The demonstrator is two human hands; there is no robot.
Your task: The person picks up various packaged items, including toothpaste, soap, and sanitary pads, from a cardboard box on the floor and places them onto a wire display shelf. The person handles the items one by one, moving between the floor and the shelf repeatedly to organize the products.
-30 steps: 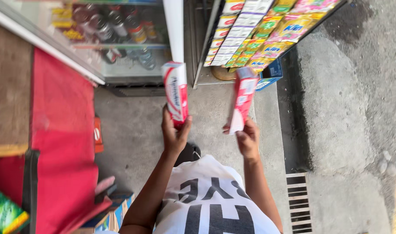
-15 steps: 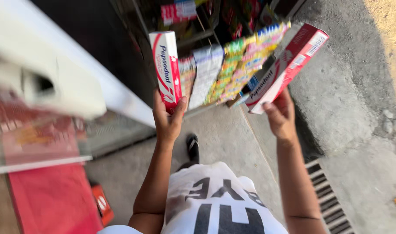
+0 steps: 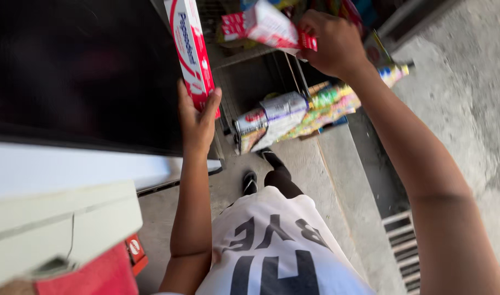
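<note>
Left hand [image 3: 197, 117] fingers clench a long red-and-white carton [image 3: 191, 49] upright; right hand [image 3: 333, 41] fingers grip a second red-and-white carton [image 3: 266, 24] level at the wire rack [image 3: 244, 54].

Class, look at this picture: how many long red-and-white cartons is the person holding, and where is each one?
2. One red-and-white carton stands upright in the left hand; the other carton is in the right hand, raised toward the rack. More may be hidden.

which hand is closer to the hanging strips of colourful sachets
Right. The right hand, holding a red and white box, is just above the sachet strips; the left hand grips another box further left.
</note>
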